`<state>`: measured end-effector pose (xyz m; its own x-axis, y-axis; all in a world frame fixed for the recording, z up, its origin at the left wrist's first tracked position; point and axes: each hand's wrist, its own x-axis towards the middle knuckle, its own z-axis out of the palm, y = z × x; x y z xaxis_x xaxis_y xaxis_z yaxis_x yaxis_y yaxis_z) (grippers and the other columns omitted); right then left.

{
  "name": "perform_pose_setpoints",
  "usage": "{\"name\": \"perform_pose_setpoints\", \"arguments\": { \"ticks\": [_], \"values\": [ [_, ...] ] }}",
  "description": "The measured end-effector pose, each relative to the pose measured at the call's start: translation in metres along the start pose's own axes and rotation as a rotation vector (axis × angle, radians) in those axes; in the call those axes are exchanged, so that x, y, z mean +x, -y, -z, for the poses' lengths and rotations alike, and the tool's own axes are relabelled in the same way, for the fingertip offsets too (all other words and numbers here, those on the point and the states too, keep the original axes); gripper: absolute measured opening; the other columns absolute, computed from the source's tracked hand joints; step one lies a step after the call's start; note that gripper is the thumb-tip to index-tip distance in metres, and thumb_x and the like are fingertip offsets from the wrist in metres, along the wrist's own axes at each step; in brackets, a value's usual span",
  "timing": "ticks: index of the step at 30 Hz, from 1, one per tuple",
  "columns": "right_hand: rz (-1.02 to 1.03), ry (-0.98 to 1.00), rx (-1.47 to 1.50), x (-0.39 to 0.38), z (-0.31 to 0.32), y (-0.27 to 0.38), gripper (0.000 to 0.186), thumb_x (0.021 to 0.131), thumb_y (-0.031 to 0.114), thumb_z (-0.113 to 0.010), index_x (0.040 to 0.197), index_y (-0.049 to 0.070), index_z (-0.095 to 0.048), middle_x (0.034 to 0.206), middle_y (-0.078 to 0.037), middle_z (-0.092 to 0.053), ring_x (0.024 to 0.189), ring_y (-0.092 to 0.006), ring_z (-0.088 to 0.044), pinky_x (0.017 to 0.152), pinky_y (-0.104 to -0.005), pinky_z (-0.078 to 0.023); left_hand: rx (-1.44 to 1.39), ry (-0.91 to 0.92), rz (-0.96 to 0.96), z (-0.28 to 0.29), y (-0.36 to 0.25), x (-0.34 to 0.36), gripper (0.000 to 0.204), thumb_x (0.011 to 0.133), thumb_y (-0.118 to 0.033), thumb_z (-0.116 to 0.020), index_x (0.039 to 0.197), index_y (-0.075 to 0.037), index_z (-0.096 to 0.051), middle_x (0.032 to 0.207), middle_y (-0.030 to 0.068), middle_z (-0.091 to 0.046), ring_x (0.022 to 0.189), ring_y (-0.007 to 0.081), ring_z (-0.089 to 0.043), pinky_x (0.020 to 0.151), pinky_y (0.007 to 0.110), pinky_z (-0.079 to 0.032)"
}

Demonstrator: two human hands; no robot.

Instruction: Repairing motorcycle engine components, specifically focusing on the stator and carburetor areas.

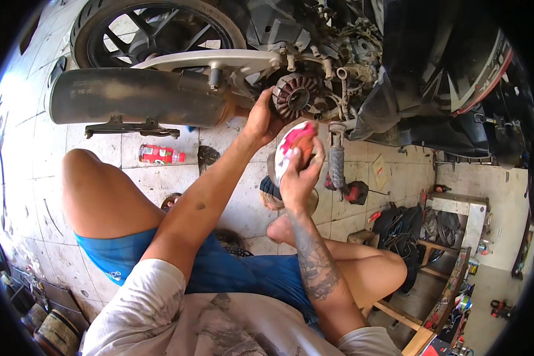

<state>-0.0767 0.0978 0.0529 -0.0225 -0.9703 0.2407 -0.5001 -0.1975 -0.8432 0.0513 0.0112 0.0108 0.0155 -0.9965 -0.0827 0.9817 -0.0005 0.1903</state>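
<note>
My left hand (264, 121) is closed around the left side of a motorcycle stator (293, 97), a ring of dark copper-coloured coils with a hole in its middle. It is held up against the engine side; I cannot tell whether it is fastened there. Just below it, my right hand (301, 181) clutches a crumpled white, pink and orange rag (296, 142), its fingers partly hidden by the cloth. A gap shows between rag and stator. The dark exhaust muffler (136, 98) lies left of my left hand.
Above are the motorcycle's rear wheel (154, 35) and black body panels (433, 71). A shock absorber (336, 160) hangs right of the rag. On the tiled floor lie a red-labelled bottle (160, 154) and a red-and-black power tool (355, 193). A wooden frame (451, 285) stands right.
</note>
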Motion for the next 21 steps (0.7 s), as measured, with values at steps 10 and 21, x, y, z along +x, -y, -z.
{"name": "perform_pose_setpoints", "arguments": {
  "ticks": [10,21],
  "values": [
    [-0.185,-0.254,0.448,0.065,-0.054,0.025,0.038,0.103,0.025,-0.044,0.112,-0.009,-0.060,0.101,-0.019,-0.068,0.089,-0.0244,-0.066,0.082,-0.0352,-0.050,0.174,-0.012,0.002,0.000,-0.001,-0.027,0.045,0.101,-0.042,-0.053,0.120,-0.003,-0.064,0.106,0.0093,-0.070,0.093,0.0176,-0.067,0.086,0.033,-0.054],
    [0.488,0.370,-0.251,0.012,-0.017,0.009,0.038,0.091,0.009,-0.059,0.126,-0.004,-0.057,0.097,-0.024,-0.066,0.084,-0.0412,-0.066,0.071,-0.0441,-0.053,0.467,-0.295,0.105,-0.011,-0.023,-0.047,0.053,0.099,-0.047,-0.053,0.106,0.004,-0.067,0.094,0.0112,-0.071,0.075,0.0162,-0.069,0.070,0.030,-0.059]
  ]
}}
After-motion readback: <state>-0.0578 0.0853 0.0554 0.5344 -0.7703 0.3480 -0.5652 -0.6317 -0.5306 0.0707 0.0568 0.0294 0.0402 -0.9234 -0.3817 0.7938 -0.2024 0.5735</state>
